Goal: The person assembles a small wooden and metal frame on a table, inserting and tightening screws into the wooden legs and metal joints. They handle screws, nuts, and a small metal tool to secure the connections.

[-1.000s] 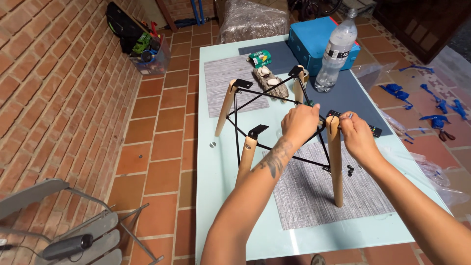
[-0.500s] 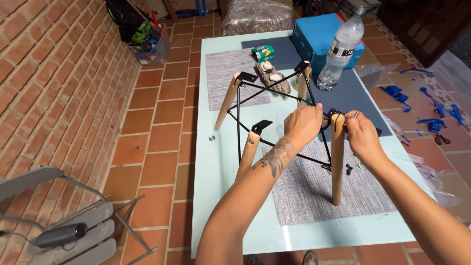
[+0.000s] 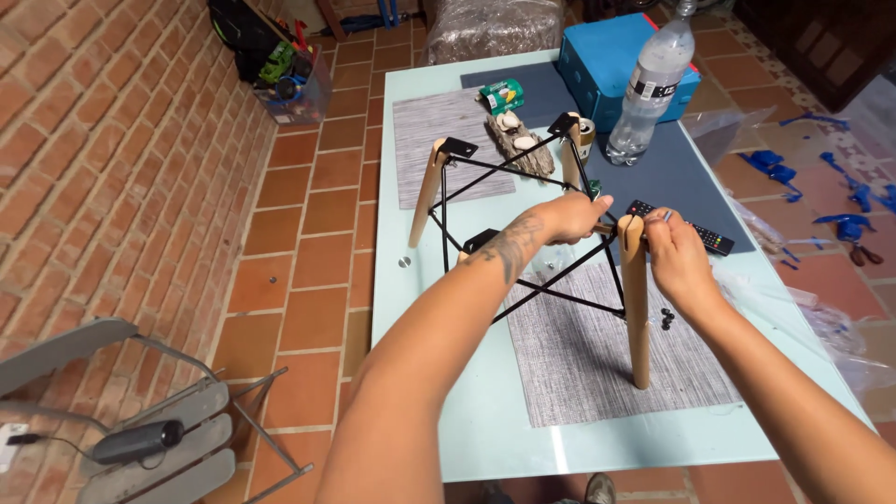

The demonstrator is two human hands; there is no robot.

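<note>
A chair base [image 3: 523,191] with wooden legs and black wire bracing stands feet-up on the glass table [image 3: 467,429]. My left hand [image 3: 574,217] reaches across the bracing and grips the top of the nearest right leg [image 3: 636,308]. My right hand [image 3: 677,257] is at the same leg top, fingers pinched on a small metal piece [image 3: 666,216]. The bracket under my hands is hidden. Two other legs' black brackets [image 3: 457,147] show at the far side.
Near my hands lie a black remote [image 3: 709,240] and small black screws [image 3: 665,320] on a grey placemat [image 3: 597,373]. Farther back stand a water bottle [image 3: 653,84], blue box [image 3: 607,61] and green can [image 3: 501,95]. A folding chair [image 3: 140,429] stands lower left, beside a brick wall [image 3: 93,140].
Both hands stay at the top of the near leg. My right hand's fingers have shifted slightly at the leg top; the view has moved a little closer.
</note>
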